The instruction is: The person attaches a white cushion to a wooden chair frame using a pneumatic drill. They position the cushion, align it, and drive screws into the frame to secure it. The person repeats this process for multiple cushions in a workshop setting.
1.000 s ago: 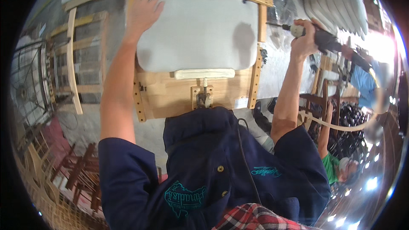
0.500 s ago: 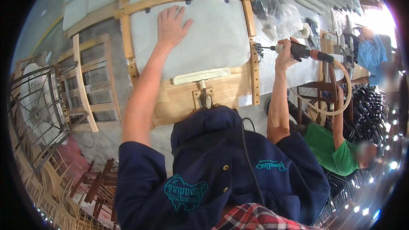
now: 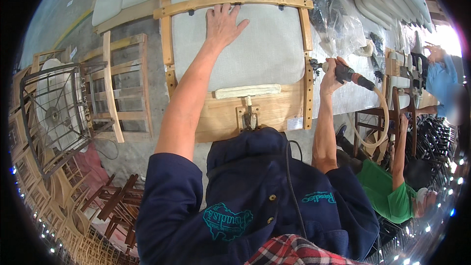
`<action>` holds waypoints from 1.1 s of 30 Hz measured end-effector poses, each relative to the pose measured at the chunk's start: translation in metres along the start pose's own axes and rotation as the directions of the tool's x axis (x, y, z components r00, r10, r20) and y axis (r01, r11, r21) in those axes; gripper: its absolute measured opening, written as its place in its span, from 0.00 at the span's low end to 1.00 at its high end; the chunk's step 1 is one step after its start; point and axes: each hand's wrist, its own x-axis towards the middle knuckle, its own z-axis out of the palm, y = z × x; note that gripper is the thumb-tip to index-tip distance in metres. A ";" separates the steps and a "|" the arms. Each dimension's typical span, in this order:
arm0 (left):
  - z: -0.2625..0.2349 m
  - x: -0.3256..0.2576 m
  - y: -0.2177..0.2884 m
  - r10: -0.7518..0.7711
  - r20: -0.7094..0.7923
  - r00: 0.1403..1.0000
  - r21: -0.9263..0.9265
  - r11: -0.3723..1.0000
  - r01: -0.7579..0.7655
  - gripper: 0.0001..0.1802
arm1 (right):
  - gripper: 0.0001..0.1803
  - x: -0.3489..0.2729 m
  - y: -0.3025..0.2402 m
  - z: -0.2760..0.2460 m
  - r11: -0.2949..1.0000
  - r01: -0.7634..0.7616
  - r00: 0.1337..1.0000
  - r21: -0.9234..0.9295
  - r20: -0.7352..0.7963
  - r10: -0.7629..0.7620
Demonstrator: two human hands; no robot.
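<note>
A pale grey padded chair seat point(image 3: 255, 44) lies in a light wooden chair frame point(image 3: 235, 1) on a plywood jig point(image 3: 274, 113). My left hand point(image 3: 223, 23) rests flat on the upper part of the pad, fingers spread, just below the curved top rail. My right hand point(image 3: 332, 74) grips a pneumatic driver tool point(image 3: 351, 75) whose tip meets the right side rail point(image 3: 308, 81) of the frame. A tan air hose point(image 3: 380, 122) loops down from the tool.
A second wooden frame point(image 3: 117, 86) and a wire fan guard point(image 3: 54, 113) lie on the left. Grey seat pads point(image 3: 113, 0) are stacked at the back. Dark wooden chairs point(image 3: 113, 206) stand lower left. A person in green point(image 3: 387, 191) sits to my right; another in blue point(image 3: 441, 81) stands beyond.
My left hand moved up and right across the pad. My right hand brought the driver down to the frame's right rail. The view shifted, the frame now sitting more central.
</note>
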 end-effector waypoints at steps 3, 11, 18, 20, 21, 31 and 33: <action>-0.001 0.006 0.005 -0.050 0.021 0.999 -0.022 0.998 0.050 0.35 | 0.17 0.002 -0.003 0.000 1.000 0.006 1.000 -0.027 0.007 -0.006; 0.006 -0.025 0.003 -0.031 -0.089 0.996 -0.125 0.992 0.020 0.34 | 0.28 -0.015 -0.030 -0.016 0.995 -0.098 0.983 -0.015 0.151 0.099; -0.016 -0.148 0.023 -0.090 0.094 0.992 -0.193 0.975 0.107 0.40 | 0.34 -0.080 -0.042 -0.046 0.960 -0.066 0.973 -0.271 0.195 0.122; -0.029 -0.177 0.033 -0.126 0.174 0.977 -0.180 0.971 0.157 0.41 | 0.26 -0.114 -0.044 -0.044 0.957 -0.050 0.941 -0.287 0.306 0.141; -0.035 -0.187 0.039 -0.126 0.180 0.975 -0.214 0.963 0.164 0.42 | 0.22 -0.133 -0.039 -0.044 0.966 -0.158 0.889 -0.206 0.396 0.230; -0.038 -0.221 0.060 -0.168 0.139 0.976 -0.193 0.962 0.193 0.42 | 0.14 -0.233 -0.080 0.036 0.691 -0.716 0.411 -0.101 0.739 0.534; -0.038 -0.221 0.061 -0.166 0.132 0.977 -0.179 0.966 0.188 0.42 | 0.18 -0.233 -0.082 0.039 0.698 -0.691 0.404 -0.190 0.699 0.590</action>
